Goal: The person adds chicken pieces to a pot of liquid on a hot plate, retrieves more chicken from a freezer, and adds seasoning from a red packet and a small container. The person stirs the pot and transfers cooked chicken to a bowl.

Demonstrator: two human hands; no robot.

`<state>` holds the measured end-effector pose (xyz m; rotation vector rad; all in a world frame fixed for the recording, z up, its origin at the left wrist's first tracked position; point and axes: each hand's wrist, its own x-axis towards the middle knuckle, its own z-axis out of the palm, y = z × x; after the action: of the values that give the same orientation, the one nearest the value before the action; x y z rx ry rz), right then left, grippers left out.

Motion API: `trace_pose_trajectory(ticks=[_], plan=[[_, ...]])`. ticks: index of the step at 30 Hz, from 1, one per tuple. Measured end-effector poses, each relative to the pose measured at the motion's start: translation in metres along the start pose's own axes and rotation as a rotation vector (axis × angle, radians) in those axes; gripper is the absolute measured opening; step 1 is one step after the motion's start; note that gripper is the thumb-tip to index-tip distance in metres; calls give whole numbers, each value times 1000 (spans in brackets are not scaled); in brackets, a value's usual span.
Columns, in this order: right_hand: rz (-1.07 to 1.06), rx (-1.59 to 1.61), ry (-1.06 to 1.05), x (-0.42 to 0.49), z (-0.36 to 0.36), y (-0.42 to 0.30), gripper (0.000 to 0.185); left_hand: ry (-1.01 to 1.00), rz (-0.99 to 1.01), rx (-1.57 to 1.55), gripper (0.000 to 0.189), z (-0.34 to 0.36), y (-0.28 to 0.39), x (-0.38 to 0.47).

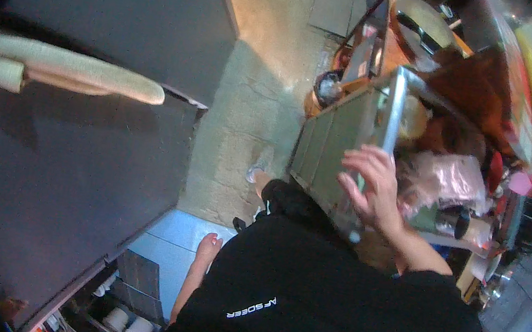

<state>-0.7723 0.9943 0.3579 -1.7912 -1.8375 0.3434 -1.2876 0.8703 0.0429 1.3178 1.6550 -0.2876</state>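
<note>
My right hand (374, 183) reaches over the near end of a metal-framed cart (392, 114), its fingers apart at the pale rail. Whether it touches the rail is not plain. Beside it, within the frame, lies a pinkish clear plastic bag (461, 176) among blurred items. My left hand (209, 246) hangs low by my side, over a light blue surface, its fingers curled; nothing shows in it, though its inner side is hidden. A long pale rounded object (82, 71) lies across the dark surface at the left.
Dark panels (83, 177) fill the left side. A concrete floor strip (235, 147) runs between them and the cart, with a foot on it. Two white cups (139, 331) stand at lower left. A round-topped object (422, 28) and mixed goods crowd the upper right.
</note>
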Motion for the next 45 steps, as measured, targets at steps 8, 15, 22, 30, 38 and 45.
trace_pose_trajectory(ticks=[8,15,22,30,38,45], plan=[[143,62,-48,11,-10,-10,35,-103,124,299,34,-187,113,118],[333,-321,29,41,-15,-29,40,-214,259,640,42,-252,303,226],[570,-614,-44,129,0,-21,39,-491,554,758,44,-218,457,345],[737,-828,-418,183,3,44,48,-297,1467,368,55,-116,671,396],[705,-844,-442,172,8,53,47,-464,1215,109,83,10,851,392],[703,-862,-476,175,6,55,40,-558,1156,122,52,46,852,376]])
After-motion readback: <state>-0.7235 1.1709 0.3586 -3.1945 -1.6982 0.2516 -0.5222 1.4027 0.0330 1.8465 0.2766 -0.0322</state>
